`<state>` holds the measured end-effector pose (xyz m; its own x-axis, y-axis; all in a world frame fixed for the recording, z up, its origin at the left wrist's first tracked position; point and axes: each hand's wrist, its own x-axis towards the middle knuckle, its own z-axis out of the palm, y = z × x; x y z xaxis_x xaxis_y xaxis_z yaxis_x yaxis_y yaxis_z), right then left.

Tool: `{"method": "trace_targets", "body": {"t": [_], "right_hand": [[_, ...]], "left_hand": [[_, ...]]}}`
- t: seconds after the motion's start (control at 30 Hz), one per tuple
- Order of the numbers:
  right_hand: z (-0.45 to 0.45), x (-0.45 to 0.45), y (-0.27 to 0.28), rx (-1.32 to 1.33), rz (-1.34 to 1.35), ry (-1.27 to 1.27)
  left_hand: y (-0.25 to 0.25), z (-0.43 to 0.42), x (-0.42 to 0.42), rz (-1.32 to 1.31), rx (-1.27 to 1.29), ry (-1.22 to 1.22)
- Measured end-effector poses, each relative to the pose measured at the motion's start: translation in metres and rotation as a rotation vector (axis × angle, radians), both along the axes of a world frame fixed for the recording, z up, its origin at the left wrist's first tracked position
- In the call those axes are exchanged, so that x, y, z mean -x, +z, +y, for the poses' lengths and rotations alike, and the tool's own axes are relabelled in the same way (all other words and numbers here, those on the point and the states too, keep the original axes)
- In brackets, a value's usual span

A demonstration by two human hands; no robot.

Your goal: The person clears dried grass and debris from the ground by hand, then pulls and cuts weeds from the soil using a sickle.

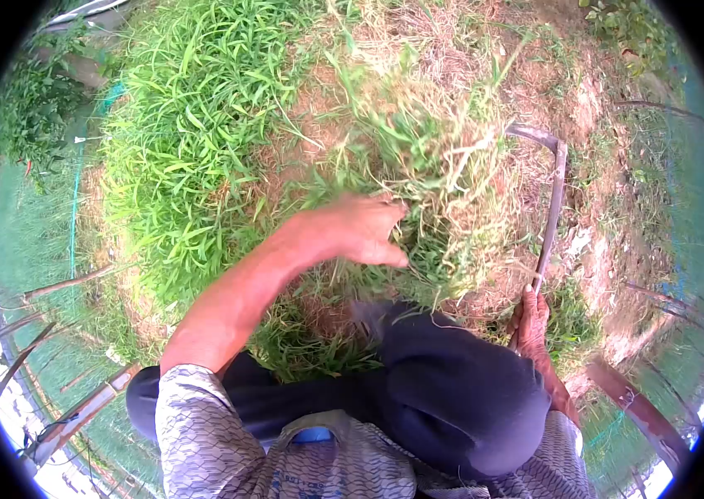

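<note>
My left hand (360,231) reaches in from the left, thumb and fingers around the near edge of a loose bunch of cut grass (443,191). The bunch mixes green blades with dry straw, and its upper part is blurred. Some fingertips are hidden in the stalks. At the lower right, my right hand (532,324) is closed around the lower end of a sickle (553,200). Its long shaft points up and away from me, and the bent end turns left beside the grass.
Dense green grass (194,125) stands on the left. Bare soil with dry straw (443,37) lies ahead. My bent knee (468,391) is close below the bunch. Green netting (27,208) and poles (77,416) run along the sides, with a rusty post (639,412) at the lower right.
</note>
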<state>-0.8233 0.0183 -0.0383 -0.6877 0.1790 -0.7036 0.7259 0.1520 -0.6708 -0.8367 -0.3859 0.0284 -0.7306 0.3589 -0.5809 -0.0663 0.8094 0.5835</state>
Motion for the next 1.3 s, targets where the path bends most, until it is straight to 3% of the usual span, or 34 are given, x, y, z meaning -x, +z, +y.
{"method": "trace_targets", "body": {"t": [0.03, 0.07, 0.2, 0.27, 0.37, 0.47, 0.57, 0.6, 0.63, 0.7, 0.77, 0.87, 0.9, 0.93, 1.13, 1.23, 1.3], "right_hand": [[0.003, -0.002, 0.004, -0.032, 0.012, -0.021], [0.015, -0.003, -0.001, -0.023, 0.053, -0.034], [0.008, 0.006, 0.0, -0.087, 0.085, -0.014], [-0.014, 0.02, 0.004, -0.159, 0.03, 0.073], [-0.06, 0.046, 0.016, 0.049, -0.008, 0.161], [-0.097, 0.072, 0.021, 0.2, -0.036, 0.268], [-0.132, 0.094, 0.024, 0.303, -0.021, 0.432], [-0.142, 0.1, 0.025, 0.309, -0.026, 0.472], [-0.15, 0.107, 0.025, 0.313, -0.033, 0.512], [-0.16, 0.12, 0.03, 0.299, -0.096, 0.598], [-0.165, 0.126, 0.026, 0.16, -0.074, 0.747], [-0.165, 0.136, 0.018, 0.094, -0.221, 0.86], [-0.164, 0.14, 0.013, 0.097, -0.288, 0.885], [-0.167, 0.141, 0.014, 0.049, -0.28, 0.915], [-0.165, 0.15, -0.01, 0.02, -0.255, 1.044], [-0.151, 0.14, -0.009, -0.075, -0.14, 1.036], [-0.131, 0.125, -0.034, -0.157, -0.015, 1.051]], "left_hand": [[-0.003, -0.01, -0.011, 0.013, 0.032, -0.26], [0.014, -0.021, -0.005, -0.38, -0.167, -0.139], [0.019, -0.105, -0.061, -0.458, -0.214, 0.384], [-0.001, -0.163, -0.1, -0.537, 0.022, 0.357], [0.021, -0.197, -0.153, -0.694, 0.056, 0.522], [0.035, -0.183, -0.208, -0.668, -0.127, 0.801], [0.053, -0.111, -0.22, -0.643, -0.468, 1.311], [0.053, -0.085, -0.221, -0.546, -0.542, 1.321], [0.044, -0.08, -0.225, -0.636, -0.664, 1.124], [0.082, -0.068, -0.198, -0.749, -0.607, 0.936], [0.118, -0.049, -0.178, -0.851, -0.616, 1.016], [0.115, -0.055, -0.18, -0.69, -0.481, 0.591], [0.136, -0.039, -0.157, -0.508, -0.544, 0.663], [0.141, -0.038, -0.141, -0.448, -0.483, 0.561], [0.121, -0.025, -0.057, -0.268, -0.412, 0.259], [0.109, -0.012, -0.019, -0.347, -0.451, 0.118], [0.095, -0.009, -0.006, -0.459, -0.437, 0.204]]}}
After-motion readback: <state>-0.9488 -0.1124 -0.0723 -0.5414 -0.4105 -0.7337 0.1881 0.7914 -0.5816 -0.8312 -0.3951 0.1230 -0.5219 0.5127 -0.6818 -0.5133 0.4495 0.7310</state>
